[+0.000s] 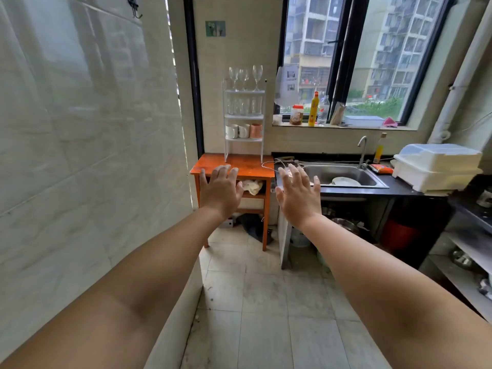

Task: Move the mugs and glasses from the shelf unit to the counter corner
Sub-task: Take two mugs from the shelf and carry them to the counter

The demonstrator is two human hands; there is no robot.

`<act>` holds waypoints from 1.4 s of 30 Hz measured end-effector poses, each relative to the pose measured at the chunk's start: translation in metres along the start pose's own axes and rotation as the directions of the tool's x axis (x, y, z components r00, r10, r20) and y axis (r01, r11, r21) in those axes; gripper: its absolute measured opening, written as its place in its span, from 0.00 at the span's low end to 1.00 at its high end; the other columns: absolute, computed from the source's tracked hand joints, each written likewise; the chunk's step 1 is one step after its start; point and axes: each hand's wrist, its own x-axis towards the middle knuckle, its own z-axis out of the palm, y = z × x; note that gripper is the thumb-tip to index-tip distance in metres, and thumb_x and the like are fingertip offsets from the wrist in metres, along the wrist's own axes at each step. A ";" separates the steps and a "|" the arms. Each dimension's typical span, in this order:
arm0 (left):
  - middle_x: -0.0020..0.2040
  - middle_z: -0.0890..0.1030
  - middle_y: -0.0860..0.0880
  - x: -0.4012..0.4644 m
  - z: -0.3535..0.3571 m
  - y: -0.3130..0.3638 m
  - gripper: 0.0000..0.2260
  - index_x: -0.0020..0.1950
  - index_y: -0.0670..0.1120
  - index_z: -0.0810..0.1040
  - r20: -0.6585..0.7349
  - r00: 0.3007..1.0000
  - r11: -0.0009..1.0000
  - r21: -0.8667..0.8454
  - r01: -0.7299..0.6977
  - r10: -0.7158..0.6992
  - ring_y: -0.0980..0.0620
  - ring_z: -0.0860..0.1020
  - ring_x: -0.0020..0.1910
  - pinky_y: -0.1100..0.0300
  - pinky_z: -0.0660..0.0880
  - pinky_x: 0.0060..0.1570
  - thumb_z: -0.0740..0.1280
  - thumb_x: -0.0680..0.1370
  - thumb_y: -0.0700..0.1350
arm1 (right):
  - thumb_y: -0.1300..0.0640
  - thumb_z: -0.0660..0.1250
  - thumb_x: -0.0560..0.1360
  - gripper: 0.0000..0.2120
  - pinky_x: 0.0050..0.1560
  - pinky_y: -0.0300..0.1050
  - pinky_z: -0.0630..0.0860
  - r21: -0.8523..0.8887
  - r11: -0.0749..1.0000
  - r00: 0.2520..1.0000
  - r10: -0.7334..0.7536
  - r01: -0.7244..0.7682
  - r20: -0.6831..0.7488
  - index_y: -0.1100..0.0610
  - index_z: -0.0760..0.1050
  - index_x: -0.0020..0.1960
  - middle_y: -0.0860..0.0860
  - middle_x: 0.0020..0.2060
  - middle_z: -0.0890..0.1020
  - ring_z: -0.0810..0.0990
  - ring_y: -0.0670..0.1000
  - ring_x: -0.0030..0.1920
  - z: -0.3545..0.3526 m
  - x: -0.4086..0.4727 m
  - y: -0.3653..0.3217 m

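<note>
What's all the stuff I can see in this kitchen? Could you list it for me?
Shelf unit: one, white, on the orange table.
Wine glasses: at least three, clear, top shelf.
Tumblers: several, clear, middle shelf; count unclear.
Mugs: three, two white and one copper-pink, bottom shelf.
Table: one, orange wood, left of the sink.
Sink: one, steel, in the dark counter, a pale plate inside.
Tap: one, steel, behind the sink.
Dish rack box: one, white, right of the sink.
Yellow bottle: one, on the window sill.
Jar: one, red lid, window sill.
Left hand: open, raised, holding nothing.
Right hand: open, raised, holding nothing.
</note>
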 end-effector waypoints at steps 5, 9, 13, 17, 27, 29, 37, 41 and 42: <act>0.72 0.68 0.48 -0.018 0.031 -0.006 0.20 0.72 0.48 0.66 0.073 0.995 0.997 0.036 0.071 -0.074 0.48 0.62 0.74 0.40 0.50 0.73 0.56 0.80 0.51 | 0.47 0.50 0.81 0.24 0.71 0.57 0.60 -0.015 1.000 0.995 -0.013 0.014 0.101 0.50 0.54 0.76 0.52 0.76 0.58 0.55 0.55 0.76 0.032 -0.009 0.008; 0.70 0.71 0.48 -0.022 0.055 -0.007 0.19 0.70 0.48 0.67 0.121 0.988 0.995 0.043 0.094 -0.099 0.48 0.66 0.71 0.41 0.53 0.72 0.56 0.80 0.51 | 0.46 0.50 0.81 0.24 0.66 0.57 0.67 0.017 1.000 0.981 -0.016 0.013 0.191 0.50 0.54 0.76 0.53 0.76 0.60 0.59 0.56 0.75 0.057 -0.009 0.015; 0.64 0.75 0.48 -0.016 0.075 -0.007 0.17 0.67 0.48 0.70 0.136 0.983 0.992 0.046 0.116 -0.121 0.47 0.71 0.65 0.42 0.61 0.70 0.56 0.80 0.51 | 0.46 0.50 0.81 0.24 0.64 0.56 0.69 0.069 0.998 0.972 -0.024 0.009 0.232 0.50 0.53 0.76 0.53 0.75 0.60 0.62 0.57 0.73 0.080 -0.003 0.025; 0.61 0.77 0.48 -0.009 0.097 -0.010 0.15 0.64 0.48 0.71 0.167 0.976 0.991 0.031 0.134 -0.137 0.47 0.73 0.62 0.43 0.65 0.67 0.55 0.80 0.50 | 0.46 0.50 0.82 0.24 0.62 0.56 0.71 0.077 0.997 0.964 -0.024 0.004 0.265 0.50 0.54 0.76 0.54 0.75 0.61 0.64 0.58 0.72 0.100 0.009 0.035; 0.56 0.78 0.48 0.087 0.167 -0.055 0.13 0.59 0.48 0.73 0.187 0.972 0.990 0.025 0.140 -0.142 0.48 0.74 0.57 0.47 0.69 0.64 0.55 0.80 0.51 | 0.46 0.50 0.82 0.24 0.55 0.51 0.75 0.120 0.993 0.954 -0.042 0.006 0.296 0.51 0.54 0.76 0.52 0.72 0.66 0.70 0.56 0.67 0.172 0.109 0.045; 0.59 0.77 0.49 0.120 0.178 -0.068 0.14 0.62 0.48 0.72 0.197 0.973 0.993 0.033 0.112 -0.116 0.48 0.74 0.60 0.47 0.68 0.65 0.55 0.80 0.51 | 0.46 0.50 0.82 0.24 0.54 0.50 0.76 0.111 0.994 0.953 -0.021 -0.013 0.302 0.51 0.55 0.75 0.52 0.70 0.68 0.71 0.56 0.65 0.187 0.140 0.048; 0.67 0.74 0.49 0.260 0.224 -0.120 0.18 0.70 0.49 0.68 0.241 0.967 0.996 0.025 0.080 -0.084 0.47 0.69 0.68 0.45 0.60 0.71 0.55 0.81 0.52 | 0.46 0.49 0.82 0.23 0.54 0.52 0.75 0.099 0.990 0.955 0.064 -0.097 0.290 0.51 0.57 0.74 0.52 0.68 0.69 0.70 0.56 0.66 0.243 0.274 0.057; 0.66 0.74 0.49 0.311 0.257 -0.133 0.18 0.69 0.49 0.69 0.254 0.966 0.998 0.024 0.050 -0.054 0.48 0.70 0.68 0.47 0.61 0.70 0.55 0.81 0.52 | 0.47 0.49 0.82 0.23 0.54 0.51 0.75 0.094 0.992 0.957 0.057 -0.087 0.285 0.52 0.57 0.74 0.52 0.68 0.70 0.71 0.55 0.66 0.274 0.327 0.071; 0.66 0.74 0.49 0.321 0.266 -0.135 0.18 0.69 0.49 0.69 0.258 0.965 0.999 0.018 0.041 -0.044 0.48 0.70 0.68 0.47 0.61 0.70 0.55 0.81 0.52 | 0.47 0.49 0.82 0.23 0.53 0.51 0.75 0.090 0.991 0.955 0.065 -0.094 0.289 0.52 0.57 0.74 0.53 0.68 0.69 0.71 0.56 0.65 0.283 0.339 0.075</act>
